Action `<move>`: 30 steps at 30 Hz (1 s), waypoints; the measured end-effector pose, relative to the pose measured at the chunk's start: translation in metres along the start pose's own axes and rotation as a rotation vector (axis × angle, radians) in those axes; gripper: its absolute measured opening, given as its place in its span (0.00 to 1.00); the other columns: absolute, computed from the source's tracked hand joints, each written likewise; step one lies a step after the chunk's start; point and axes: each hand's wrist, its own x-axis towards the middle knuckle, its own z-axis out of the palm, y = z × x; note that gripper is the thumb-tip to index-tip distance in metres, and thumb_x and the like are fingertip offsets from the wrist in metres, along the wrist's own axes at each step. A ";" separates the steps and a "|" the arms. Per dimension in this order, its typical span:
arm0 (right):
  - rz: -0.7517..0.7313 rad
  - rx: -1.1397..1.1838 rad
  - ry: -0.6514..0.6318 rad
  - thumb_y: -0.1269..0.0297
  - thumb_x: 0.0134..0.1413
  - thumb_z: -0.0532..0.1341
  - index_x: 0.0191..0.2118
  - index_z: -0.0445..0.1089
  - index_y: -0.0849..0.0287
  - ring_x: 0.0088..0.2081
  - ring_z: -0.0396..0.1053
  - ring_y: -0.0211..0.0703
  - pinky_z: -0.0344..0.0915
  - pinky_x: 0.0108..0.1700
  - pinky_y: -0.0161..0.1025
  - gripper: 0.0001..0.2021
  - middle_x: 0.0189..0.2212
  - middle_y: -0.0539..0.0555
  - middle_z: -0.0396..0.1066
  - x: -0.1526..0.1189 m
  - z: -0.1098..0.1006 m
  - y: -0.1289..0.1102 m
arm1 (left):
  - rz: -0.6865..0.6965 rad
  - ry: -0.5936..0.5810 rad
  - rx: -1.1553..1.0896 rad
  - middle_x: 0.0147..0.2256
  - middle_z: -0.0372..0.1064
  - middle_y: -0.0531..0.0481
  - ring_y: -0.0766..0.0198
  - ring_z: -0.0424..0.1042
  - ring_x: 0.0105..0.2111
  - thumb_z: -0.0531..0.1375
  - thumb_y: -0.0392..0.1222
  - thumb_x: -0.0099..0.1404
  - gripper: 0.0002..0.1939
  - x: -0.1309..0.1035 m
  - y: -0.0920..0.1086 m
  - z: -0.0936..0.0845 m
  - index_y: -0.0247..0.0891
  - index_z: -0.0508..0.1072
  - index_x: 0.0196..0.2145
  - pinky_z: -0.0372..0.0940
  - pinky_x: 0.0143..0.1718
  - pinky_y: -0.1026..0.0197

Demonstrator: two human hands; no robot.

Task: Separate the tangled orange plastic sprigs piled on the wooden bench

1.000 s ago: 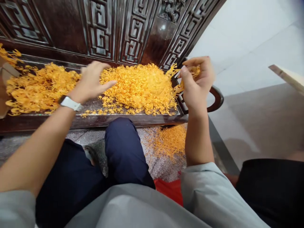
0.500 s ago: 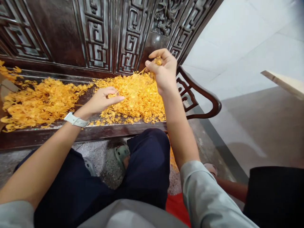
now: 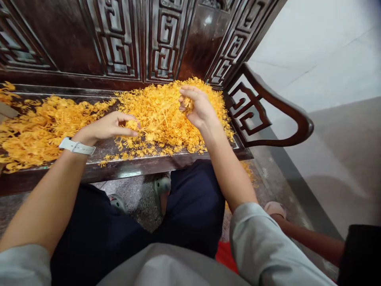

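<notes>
On the dark wooden bench lies a broad heap of small yellow-orange pronged pieces (image 3: 166, 119), seemingly plastic. My right hand (image 3: 201, 107) is over the heap's right part, its fingers curled round a few of these pieces (image 3: 188, 104). At the heap's left edge, my left hand (image 3: 111, 126) has its thumb and fingers bent round a yellow piece (image 3: 131, 125). Thin yellow strands stretch over the heap between the two hands, but where they end I cannot make out. A second pile of larger, looped yellow pieces (image 3: 44, 131) lies to the left of my left hand.
The bench's carved back (image 3: 80, 35) rises behind the heaps, and its curved armrest (image 3: 285, 119) juts out at the right. Below the front edge are my knees (image 3: 196, 190). Another person's leg (image 3: 312, 242) shows at lower right. Yellow bits (image 3: 248, 171) lie on the floor.
My right hand has come down from above the heap to close over it. My left hand has shifted a little left. The view has moved, showing more of the armrest.
</notes>
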 end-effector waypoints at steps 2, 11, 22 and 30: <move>0.038 0.040 -0.042 0.37 0.62 0.69 0.45 0.69 0.56 0.39 0.75 0.41 0.70 0.34 0.36 0.26 0.39 0.54 0.74 -0.001 0.004 -0.003 | -0.007 0.016 -0.059 0.42 0.81 0.43 0.55 0.78 0.41 0.73 0.56 0.62 0.16 0.004 -0.004 -0.001 0.39 0.86 0.35 0.70 0.46 0.55; 0.321 0.277 -0.235 0.31 0.65 0.59 0.47 0.65 0.56 0.39 0.75 0.44 0.73 0.39 0.42 0.29 0.39 0.53 0.74 -0.021 0.031 -0.006 | 0.023 0.202 -0.472 0.50 0.82 0.44 0.52 0.79 0.51 0.74 0.45 0.59 0.17 0.020 0.008 0.048 0.40 0.85 0.46 0.72 0.56 0.52; 0.190 -0.007 -0.229 0.73 0.54 0.71 0.55 0.67 0.57 0.40 0.70 0.42 0.68 0.40 0.37 0.24 0.39 0.52 0.71 -0.030 0.065 0.027 | 0.018 0.113 -0.145 0.20 0.57 0.54 0.65 0.60 0.23 0.68 0.64 0.69 0.30 0.020 0.009 0.049 0.40 0.69 0.21 0.56 0.28 0.59; 0.111 -0.009 -0.153 0.51 0.63 0.70 0.39 0.64 0.55 0.26 0.54 0.33 0.52 0.27 0.32 0.17 0.28 0.46 0.58 -0.020 0.049 0.015 | 0.065 0.547 -0.219 0.26 0.69 0.52 0.64 0.67 0.29 0.74 0.60 0.65 0.24 0.027 -0.003 0.054 0.39 0.74 0.26 0.62 0.32 0.61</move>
